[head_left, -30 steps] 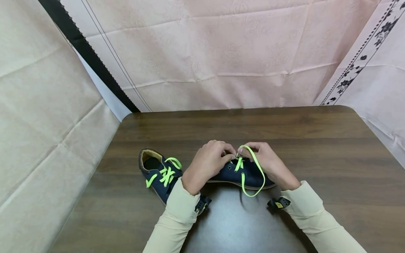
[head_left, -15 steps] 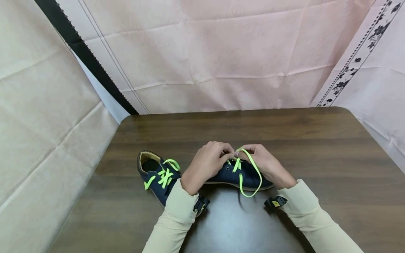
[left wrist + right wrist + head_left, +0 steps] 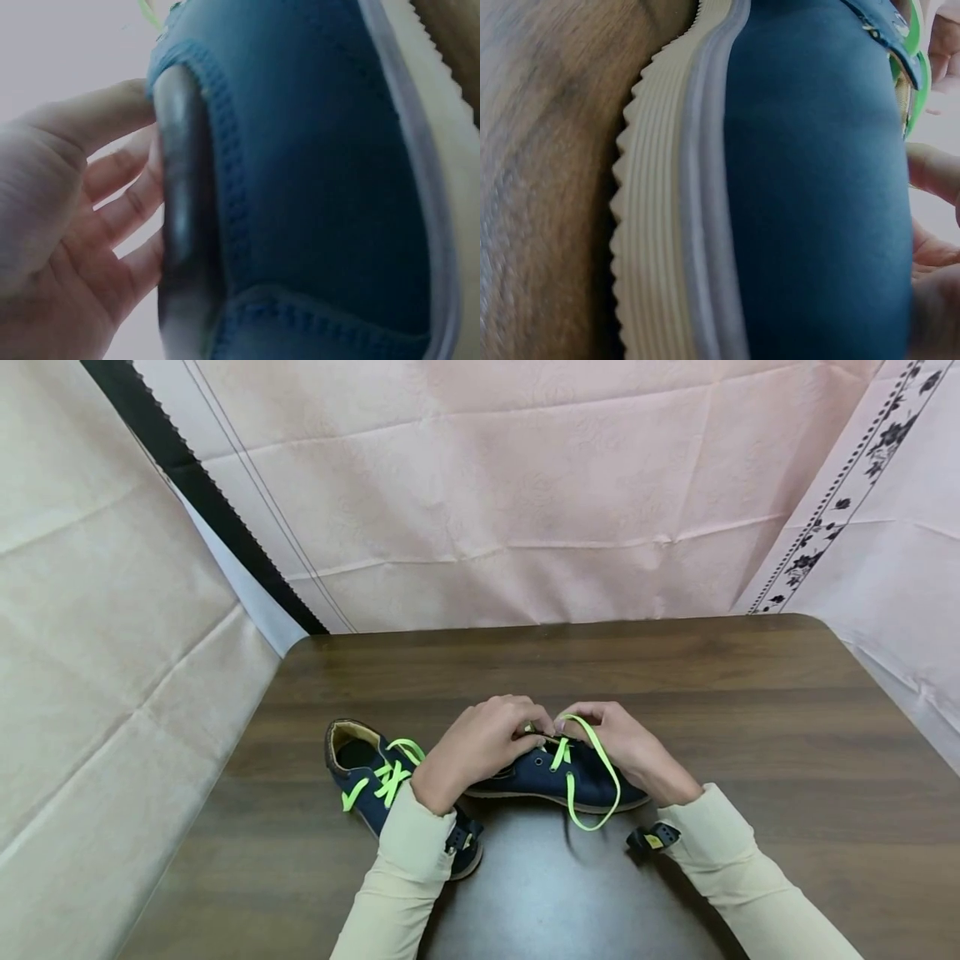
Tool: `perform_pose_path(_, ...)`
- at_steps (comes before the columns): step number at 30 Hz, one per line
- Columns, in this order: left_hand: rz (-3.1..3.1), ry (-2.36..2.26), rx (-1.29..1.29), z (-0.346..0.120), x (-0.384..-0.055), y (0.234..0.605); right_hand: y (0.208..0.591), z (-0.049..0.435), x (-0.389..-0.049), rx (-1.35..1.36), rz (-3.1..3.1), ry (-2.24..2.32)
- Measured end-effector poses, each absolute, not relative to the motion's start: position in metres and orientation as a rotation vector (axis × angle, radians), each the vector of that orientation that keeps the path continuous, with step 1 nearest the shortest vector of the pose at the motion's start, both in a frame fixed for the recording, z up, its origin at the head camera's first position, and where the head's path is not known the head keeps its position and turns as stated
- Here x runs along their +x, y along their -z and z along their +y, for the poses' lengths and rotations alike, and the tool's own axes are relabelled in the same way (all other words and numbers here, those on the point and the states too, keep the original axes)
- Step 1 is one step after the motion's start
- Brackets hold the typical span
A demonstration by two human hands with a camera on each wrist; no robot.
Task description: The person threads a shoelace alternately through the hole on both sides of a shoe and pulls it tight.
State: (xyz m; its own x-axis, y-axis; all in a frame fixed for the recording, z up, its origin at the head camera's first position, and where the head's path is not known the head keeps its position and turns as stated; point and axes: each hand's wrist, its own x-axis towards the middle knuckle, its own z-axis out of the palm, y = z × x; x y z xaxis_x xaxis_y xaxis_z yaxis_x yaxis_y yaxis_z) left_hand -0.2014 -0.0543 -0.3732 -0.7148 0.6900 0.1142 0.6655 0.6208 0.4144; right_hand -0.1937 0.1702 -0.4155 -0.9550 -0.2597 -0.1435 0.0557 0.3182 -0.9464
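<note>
A navy shoe (image 3: 525, 781) lies on its sole in the middle, toe to the right, with a neon green shoelace (image 3: 617, 777) partly threaded. My left hand (image 3: 480, 739) is over the shoe's opening. A bit of green shows between its curled fingers, which seem to pinch the lace; the fingertips are partly hidden. In the left wrist view, the left thumb and fingers (image 3: 112, 180) are beside the padded collar (image 3: 187, 202). My right hand (image 3: 618, 743) pinches the lace near the eyelets, and a long loop hangs from there down the shoe's near side.
A second navy shoe (image 3: 375, 768), laced in neon green, lies at the left, partly under my left forearm. Both stand on a brown wooden table (image 3: 675, 668). Pale cloth (image 3: 487, 485) hangs behind it. A small black camera (image 3: 652, 839) is strapped at my right wrist.
My left hand has drawn back a little to the left, away from the right fingertips, uncovering more of the shoe's opening and the second shoe's toe. The right hand stays nearly in place.
</note>
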Motion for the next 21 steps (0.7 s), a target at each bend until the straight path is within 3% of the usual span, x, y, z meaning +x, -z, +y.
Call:
perform_pose_path(11,2.859,-0.599,1.336,-0.048,-0.199,0.377,0.413,0.167,-0.195,-0.177,2.355,1.619)
perform_pose_path(21,3.003,-0.100,1.609,-0.041,-0.197,0.381,0.412,0.168,-0.198,-0.203,2.369,1.548)
